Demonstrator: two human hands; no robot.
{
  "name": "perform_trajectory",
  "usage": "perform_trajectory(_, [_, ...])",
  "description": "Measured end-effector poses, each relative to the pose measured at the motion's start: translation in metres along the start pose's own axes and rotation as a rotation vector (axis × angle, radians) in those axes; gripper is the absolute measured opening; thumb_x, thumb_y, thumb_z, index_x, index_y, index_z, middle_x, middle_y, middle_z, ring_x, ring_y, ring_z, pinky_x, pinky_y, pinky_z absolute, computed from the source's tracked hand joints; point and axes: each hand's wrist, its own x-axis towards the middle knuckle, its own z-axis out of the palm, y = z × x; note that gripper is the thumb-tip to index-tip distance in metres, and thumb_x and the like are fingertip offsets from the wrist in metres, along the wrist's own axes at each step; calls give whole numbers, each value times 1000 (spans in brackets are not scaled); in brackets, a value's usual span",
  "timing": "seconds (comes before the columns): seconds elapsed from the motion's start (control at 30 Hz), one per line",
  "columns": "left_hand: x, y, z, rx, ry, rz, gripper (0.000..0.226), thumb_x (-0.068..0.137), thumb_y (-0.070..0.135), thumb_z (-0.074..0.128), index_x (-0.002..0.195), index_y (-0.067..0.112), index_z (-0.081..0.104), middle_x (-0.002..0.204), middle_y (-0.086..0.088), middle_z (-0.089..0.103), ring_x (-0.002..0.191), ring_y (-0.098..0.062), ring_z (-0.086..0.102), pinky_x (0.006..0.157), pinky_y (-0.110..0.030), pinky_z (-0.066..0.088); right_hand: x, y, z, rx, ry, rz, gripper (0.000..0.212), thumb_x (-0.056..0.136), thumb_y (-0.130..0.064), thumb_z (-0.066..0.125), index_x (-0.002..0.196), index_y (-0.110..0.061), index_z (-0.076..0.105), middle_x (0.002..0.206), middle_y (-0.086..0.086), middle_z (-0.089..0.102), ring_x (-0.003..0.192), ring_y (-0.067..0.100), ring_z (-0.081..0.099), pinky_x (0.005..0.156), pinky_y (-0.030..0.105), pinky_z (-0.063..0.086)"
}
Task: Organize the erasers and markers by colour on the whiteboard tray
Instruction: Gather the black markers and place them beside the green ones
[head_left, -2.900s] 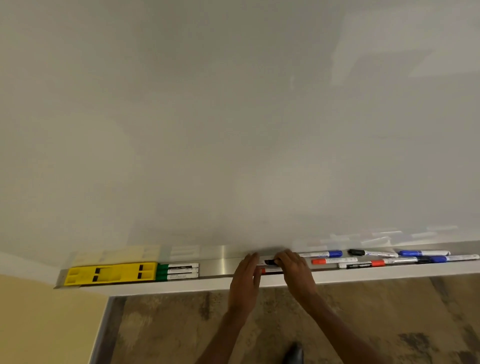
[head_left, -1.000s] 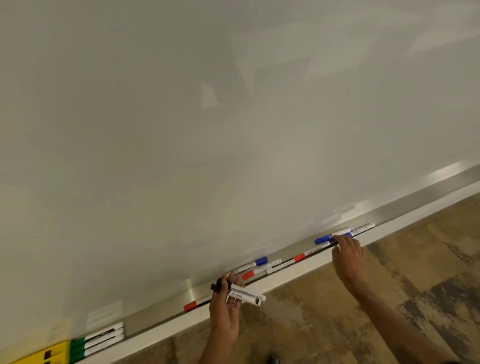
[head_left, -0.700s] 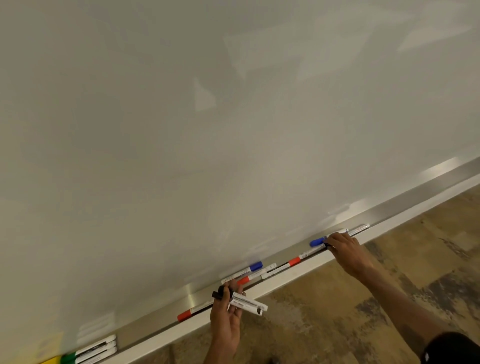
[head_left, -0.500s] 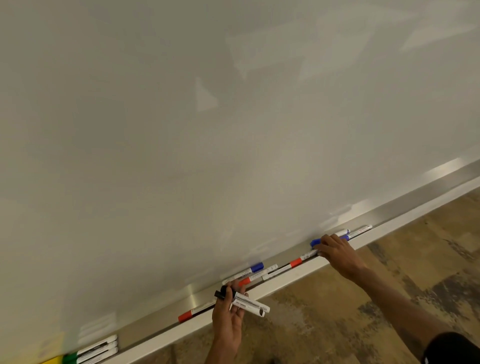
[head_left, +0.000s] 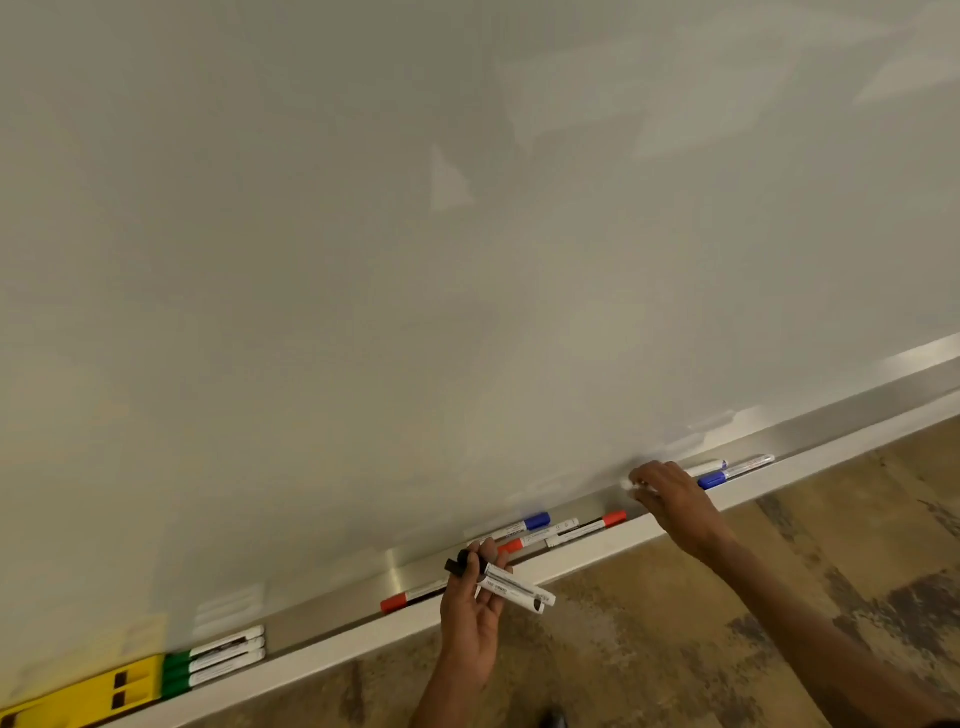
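Your left hand (head_left: 475, 597) grips two black markers (head_left: 511, 587); your right hand (head_left: 670, 499) pinches a white marker end (head_left: 627, 483) on the tray (head_left: 332, 605).

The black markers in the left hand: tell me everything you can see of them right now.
The left hand holds two black markers bunched together, off the tray and just in front of its white edge. Their bodies are white with dark printed labels and look like plastic. Black caps stick out past the fingers toward the board; the white tail ends, one with a black end, point right and slightly down. Only the hand touches them.
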Motion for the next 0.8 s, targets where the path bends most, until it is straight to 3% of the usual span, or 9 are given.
perform_trajectory(0.13, [-4, 4, 2, -50, 26, -14, 34, 93, 11, 54, 124, -4, 56, 118, -21, 67, 119, -36, 59, 98, -48, 50, -12, -60, 6, 516, 191, 229, 23, 91, -17, 64, 109, -26, 53, 104, -9, 64, 90, 7, 66, 75, 20, 54])
perform_trajectory(0.2, [-6, 8, 1, -47, 34, -9, 34, 93, 12, 55, 124, -3, 57, 119, -20, 67, 118, -36, 59, 96, -48, 51, -22, -93, 17, 762, 160, 278, 26, 90, -16, 65, 109, -30, 54, 102, -8, 67, 90, 7, 68, 73, 24, 58])
perform_trajectory(0.33, [-7, 19, -3, -36, 50, 28, 34, 90, 11, 60, 121, -3, 61, 113, -18, 71, 102, -30, 69, 83, -40, 60, -43, -150, 52, 1029, 66, 383, 7, 89, -21, 67, 95, -24, 69, 91, 3, 75, 86, 19, 71, 73, 28, 56])
perform_trajectory(0.47, [-8, 30, -14, -112, 120, 70, 38, 92, 11, 59, 125, -6, 55, 105, -20, 69, 86, -26, 73, 72, -33, 62, -53, -189, 82, 1155, -19, 471, 6, 88, -20, 68, 93, -21, 72, 90, 8, 77, 86, 23, 73, 78, 33, 56])
perform_trajectory(0.8, [-22, 74, -54, -192, 232, 212, 30, 91, 7, 59, 121, 0, 60, 101, -12, 74, 87, -21, 73, 73, -31, 61, -53, -236, 122, 1244, -311, 502, 14, 87, -21, 71, 100, -15, 72, 98, 15, 70, 89, 30, 71, 71, 41, 62])
